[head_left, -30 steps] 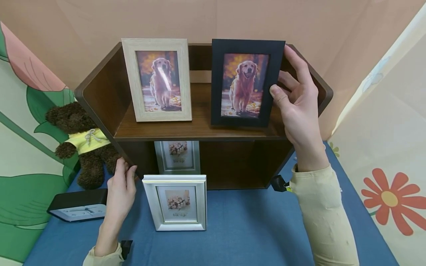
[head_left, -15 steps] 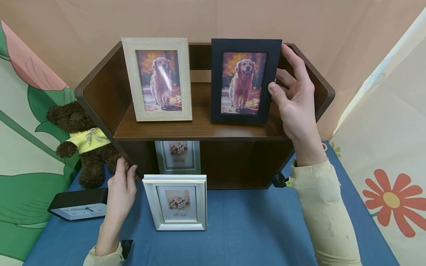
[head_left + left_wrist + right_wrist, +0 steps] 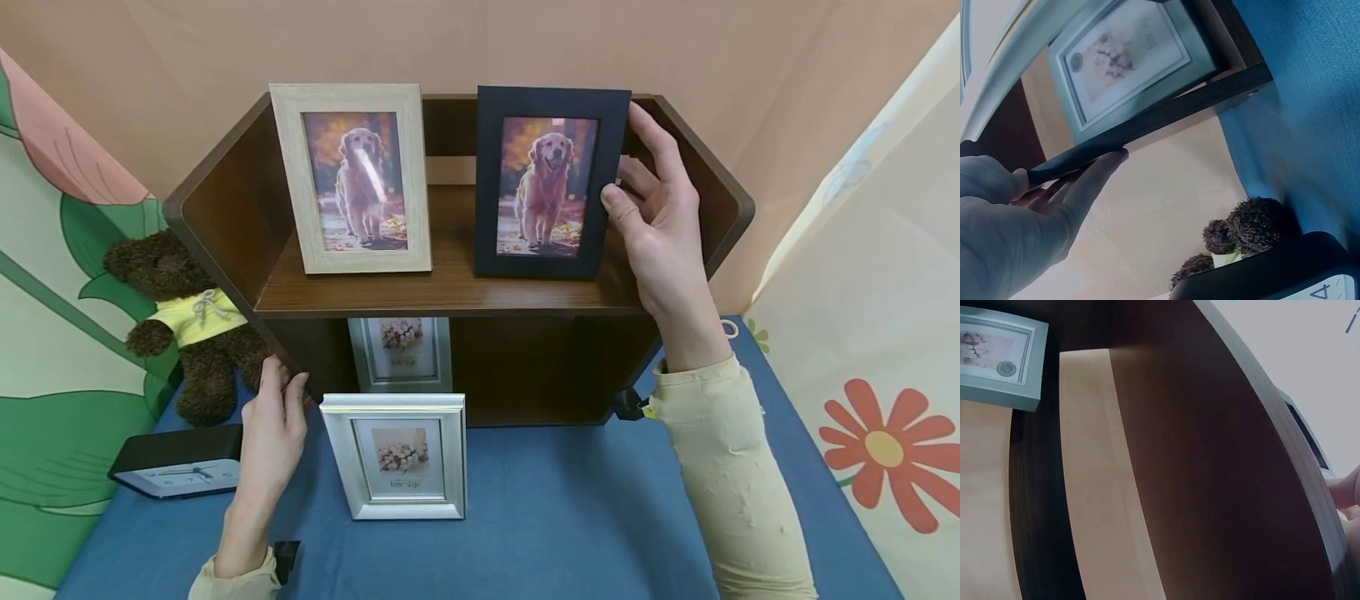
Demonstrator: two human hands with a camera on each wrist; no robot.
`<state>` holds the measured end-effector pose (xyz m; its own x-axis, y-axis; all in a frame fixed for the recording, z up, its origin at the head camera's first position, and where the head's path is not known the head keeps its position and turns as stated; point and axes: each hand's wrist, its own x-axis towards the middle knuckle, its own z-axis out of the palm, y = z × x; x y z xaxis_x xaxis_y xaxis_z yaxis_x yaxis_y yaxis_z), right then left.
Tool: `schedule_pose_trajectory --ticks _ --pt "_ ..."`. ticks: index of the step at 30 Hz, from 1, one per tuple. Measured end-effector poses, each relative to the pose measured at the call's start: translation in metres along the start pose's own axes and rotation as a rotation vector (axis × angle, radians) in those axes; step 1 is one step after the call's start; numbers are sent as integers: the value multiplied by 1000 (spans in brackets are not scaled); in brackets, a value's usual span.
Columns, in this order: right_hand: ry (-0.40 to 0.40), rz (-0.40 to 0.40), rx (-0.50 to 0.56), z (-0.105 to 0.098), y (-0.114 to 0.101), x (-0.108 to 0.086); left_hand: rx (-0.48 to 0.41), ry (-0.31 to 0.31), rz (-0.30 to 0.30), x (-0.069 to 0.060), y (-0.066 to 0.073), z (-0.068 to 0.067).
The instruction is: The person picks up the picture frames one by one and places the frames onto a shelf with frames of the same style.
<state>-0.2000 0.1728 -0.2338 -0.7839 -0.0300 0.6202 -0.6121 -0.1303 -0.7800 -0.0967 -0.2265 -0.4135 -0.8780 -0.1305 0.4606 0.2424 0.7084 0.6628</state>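
Up on the top shelf of a dark brown wooden shelf unit point(image 3: 450, 293), my right hand point(image 3: 663, 233) holds a black photo frame point(image 3: 551, 268) by its right edge, thumb in front and fingers at the side and behind. The frame stands upright with a dog picture facing me; its back is hidden. To its left, apart from it, stands a cream photo frame point(image 3: 367, 262) with the same picture. My left hand point(image 3: 273, 433) pinches the front edge of the unit's left side panel point(image 3: 1147, 122), thumb inside and fingers outside in the left wrist view.
A silver photo frame point(image 3: 408, 510) stands on the blue cloth point(image 3: 555, 525) before the unit. Another silver frame point(image 3: 401, 386) is on the lower level. Left of the unit are a brown teddy bear point(image 3: 206, 371) in a yellow top and a black clock point(image 3: 176, 454).
The black photo frame has shifted slightly left and back on the top shelf, with my right hand moving along with it. My left hand has stayed on the side panel.
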Motion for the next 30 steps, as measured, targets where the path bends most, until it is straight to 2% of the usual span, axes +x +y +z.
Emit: schedule_pose_trajectory --ticks 4,14,20,25,28,30 --pt "-2 30 1 1 0 0 2 2 -1 0 -1 0" --pt "-29 47 -40 0 2 1 5 14 15 0 -3 1" --pt "-16 89 -71 -1 0 -1 4 8 12 1 -2 1" --pt "3 153 -171 -1 -6 -7 11 5 8 0 -1 0" --pt "11 161 -260 1 -9 -11 9 5 3 0 -1 0" --pt "30 149 -281 2 -11 -14 7 6 2 0 -1 0"
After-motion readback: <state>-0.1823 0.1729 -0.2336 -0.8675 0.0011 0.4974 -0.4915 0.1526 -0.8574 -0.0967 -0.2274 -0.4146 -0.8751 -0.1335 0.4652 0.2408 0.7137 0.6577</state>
